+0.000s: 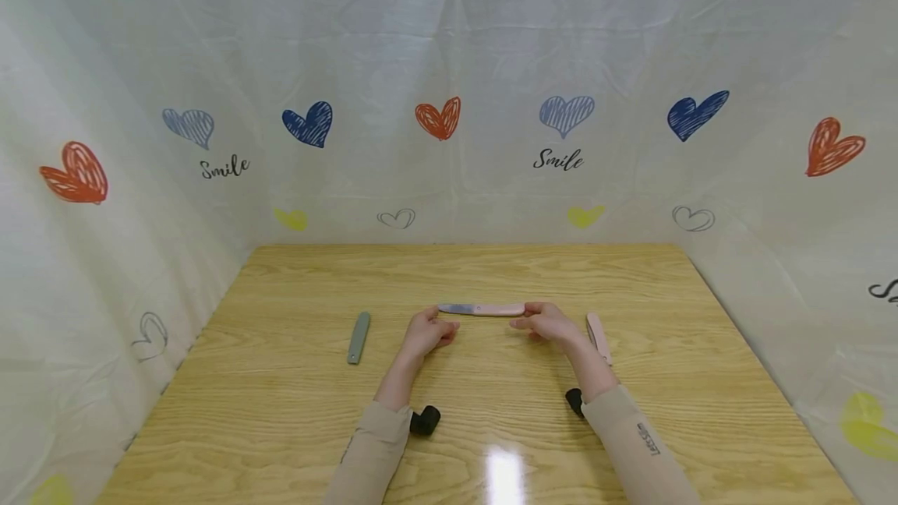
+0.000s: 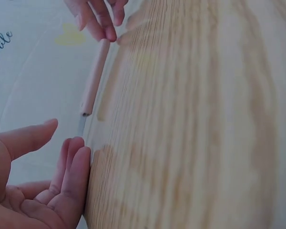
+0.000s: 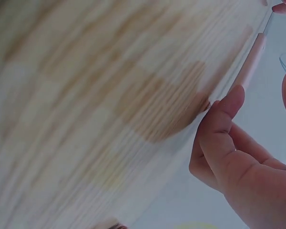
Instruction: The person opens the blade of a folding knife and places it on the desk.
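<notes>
A pink-handled folding knife lies unfolded across the table, its greyish blade pointing left. At the blade's tip is my left hand, fingertips right beside it and the thumb held apart, as the left wrist view also shows. My right hand has its fingertips at the butt of the pink handle; its thumb stands away from the knife. Neither hand wraps around the knife. In the left wrist view the handle runs toward the right hand's fingertips, while the left fingers partly hide the blade.
To the left lies a slim green folded piece shaped like a knife handle. A similar pink one sits beside my right wrist, partly covered by it. The wooden table meets a heart-printed curtain at the back and sides.
</notes>
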A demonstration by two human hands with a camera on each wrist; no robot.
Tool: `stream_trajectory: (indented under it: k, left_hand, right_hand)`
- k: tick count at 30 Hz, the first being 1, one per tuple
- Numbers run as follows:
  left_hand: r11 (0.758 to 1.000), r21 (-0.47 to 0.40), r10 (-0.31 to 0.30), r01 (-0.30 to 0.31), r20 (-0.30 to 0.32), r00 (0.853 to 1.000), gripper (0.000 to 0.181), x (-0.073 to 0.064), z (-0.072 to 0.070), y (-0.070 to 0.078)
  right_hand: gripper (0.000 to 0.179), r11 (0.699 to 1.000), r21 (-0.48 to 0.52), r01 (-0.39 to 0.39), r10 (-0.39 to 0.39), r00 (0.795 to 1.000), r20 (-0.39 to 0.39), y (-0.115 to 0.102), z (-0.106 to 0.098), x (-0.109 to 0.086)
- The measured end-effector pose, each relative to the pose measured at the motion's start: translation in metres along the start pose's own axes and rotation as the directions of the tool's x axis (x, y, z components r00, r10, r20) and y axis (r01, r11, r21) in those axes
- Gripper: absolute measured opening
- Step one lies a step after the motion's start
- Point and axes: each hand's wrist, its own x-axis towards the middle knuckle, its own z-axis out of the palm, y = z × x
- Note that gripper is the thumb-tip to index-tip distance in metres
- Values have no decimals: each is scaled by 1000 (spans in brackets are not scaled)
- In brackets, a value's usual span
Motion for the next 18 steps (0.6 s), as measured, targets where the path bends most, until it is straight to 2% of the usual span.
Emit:
stream_trajectory:
  k: [7, 18]
  left_hand:
    - [999, 37, -3, 3, 5, 1000, 73, -1, 0, 2]
    - [999, 34, -7, 8, -13, 1000, 72, 0, 1, 2]
  right_hand:
    - [76, 1000, -12, -11, 11, 1000, 15, 1, 0, 1]
    - [74, 999, -41, 20, -19, 999, 32, 0, -1, 1]
